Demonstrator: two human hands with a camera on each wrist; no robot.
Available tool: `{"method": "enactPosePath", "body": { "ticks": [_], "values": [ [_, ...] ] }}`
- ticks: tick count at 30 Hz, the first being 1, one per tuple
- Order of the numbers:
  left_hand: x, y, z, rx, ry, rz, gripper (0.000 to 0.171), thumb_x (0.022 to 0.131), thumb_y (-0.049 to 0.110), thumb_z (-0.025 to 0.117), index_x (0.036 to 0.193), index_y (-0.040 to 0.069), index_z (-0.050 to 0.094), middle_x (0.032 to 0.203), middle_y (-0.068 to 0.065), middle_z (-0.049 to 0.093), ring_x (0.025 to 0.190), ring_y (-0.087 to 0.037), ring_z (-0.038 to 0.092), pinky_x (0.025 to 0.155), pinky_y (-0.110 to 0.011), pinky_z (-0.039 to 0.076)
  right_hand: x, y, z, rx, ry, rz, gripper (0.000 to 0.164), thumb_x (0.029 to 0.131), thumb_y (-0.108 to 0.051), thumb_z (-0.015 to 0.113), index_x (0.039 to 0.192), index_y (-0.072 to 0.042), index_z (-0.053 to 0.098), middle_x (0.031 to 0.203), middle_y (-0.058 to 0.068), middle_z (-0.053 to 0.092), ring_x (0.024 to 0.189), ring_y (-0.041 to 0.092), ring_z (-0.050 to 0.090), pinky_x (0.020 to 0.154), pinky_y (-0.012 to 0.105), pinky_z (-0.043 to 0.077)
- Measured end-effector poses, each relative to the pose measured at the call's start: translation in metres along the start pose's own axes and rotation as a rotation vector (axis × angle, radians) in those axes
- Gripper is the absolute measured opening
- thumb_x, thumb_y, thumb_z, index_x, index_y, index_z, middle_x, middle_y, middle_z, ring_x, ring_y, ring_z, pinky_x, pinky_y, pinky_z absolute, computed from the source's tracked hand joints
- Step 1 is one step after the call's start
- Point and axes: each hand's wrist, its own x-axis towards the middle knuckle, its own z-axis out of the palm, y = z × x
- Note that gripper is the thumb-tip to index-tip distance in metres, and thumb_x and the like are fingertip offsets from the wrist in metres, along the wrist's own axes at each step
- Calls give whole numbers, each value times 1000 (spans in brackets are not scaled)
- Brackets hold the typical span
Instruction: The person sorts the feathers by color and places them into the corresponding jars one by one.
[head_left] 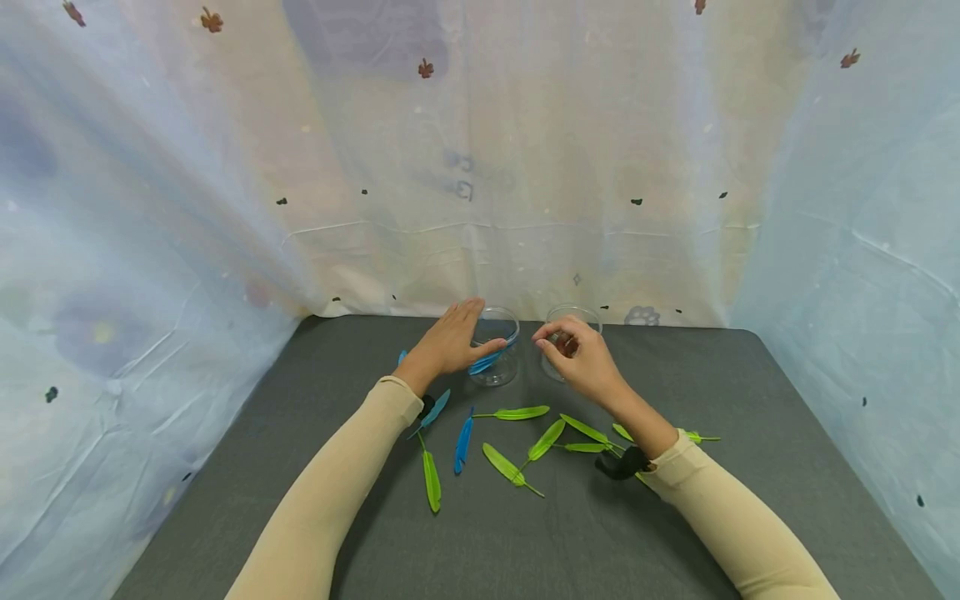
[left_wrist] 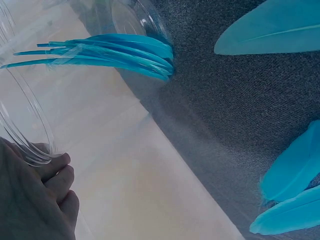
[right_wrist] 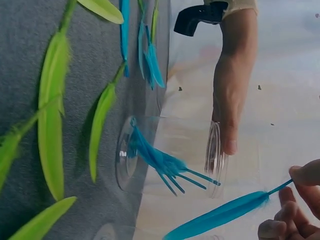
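Observation:
My left hand (head_left: 450, 342) holds the rim of a clear cup (head_left: 504, 371), thumb on the near side and fingers behind. Inside that cup leans a bunch of blue feathers (right_wrist: 157, 157), their quills pointing up toward the rim. In the right wrist view, my right hand (right_wrist: 300, 205) pinches a single blue feather (right_wrist: 220, 212) by its quill, with the vane hanging down beside the cup. A second clear cup (head_left: 552, 367) stands just behind my right hand in the head view; the hand partly covers it.
Several green feathers (head_left: 522, 412) lie scattered on the grey tabletop (head_left: 555, 533) in front of the cups. A loose blue feather (head_left: 463, 443) lies among them, with more blue ones near the left wrist. A patterned curtain (head_left: 525, 150) hangs behind and at both sides.

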Motion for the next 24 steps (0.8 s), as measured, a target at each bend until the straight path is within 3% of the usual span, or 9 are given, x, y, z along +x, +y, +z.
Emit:
{"method": "enactPosePath", "body": {
  "ticks": [7, 11, 17, 24],
  "values": [
    [1, 0, 1, 1, -6, -5, 104, 104, 77, 43, 174, 7, 10, 180, -13, 12, 167, -28, 11, 137, -40, 3, 10, 0, -1, 43, 96, -65, 10, 103, -6, 74, 112, -5, 78, 101, 12, 69, 68, 19, 54, 59, 24, 44],
    [1, 0, 1, 0, -13, -10, 104, 104, 77, 43, 174, 7, 9, 180, -13, 12, 167, -29, 11, 137, -37, 1, 16, -3, 0, 52, 185, -103, 12, 102, 1, 73, 113, 4, 76, 104, 20, 70, 69, 24, 54, 60, 24, 43],
    [1, -1, 1, -2, -4, -7, 103, 105, 77, 43, 174, 7, 11, 180, -12, 13, 167, -29, 12, 137, -39, 2, 20, -28, -5, 116, 282, -122, 12, 101, 6, 70, 111, 11, 73, 100, 26, 66, 72, 30, 49, 63, 25, 40],
    [0, 0, 0, 2, 4, -4, 103, 104, 77, 43, 174, 7, 11, 180, -12, 14, 167, -29, 12, 137, -42, 5, 25, -44, -5, 153, 318, -166, 13, 99, 9, 71, 111, 13, 73, 98, 27, 69, 70, 27, 53, 64, 25, 44]
  ]
}}
